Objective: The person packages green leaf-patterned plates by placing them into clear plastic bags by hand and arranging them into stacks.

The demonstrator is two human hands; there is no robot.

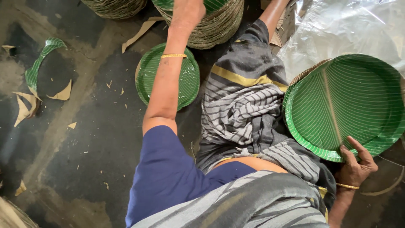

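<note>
My left hand [185,12] reaches forward to the top of a tall stack of green paper plates [219,23] at the top edge; its fingers are cut off by the frame. A thin gold bangle circles that wrist. My right hand [355,165] grips the near rim of a large round green leaf-patterned plate [346,103], the top one of a stack at my right side. A single green plate [185,80] lies flat on the floor under my left forearm.
Another plate stack [116,6] stands at the top left. A clear plastic sheet [350,29] lies at the top right. Torn green and brown paper scraps [40,67] litter the dark floor on the left. My striped grey cloth [240,114] covers my lap.
</note>
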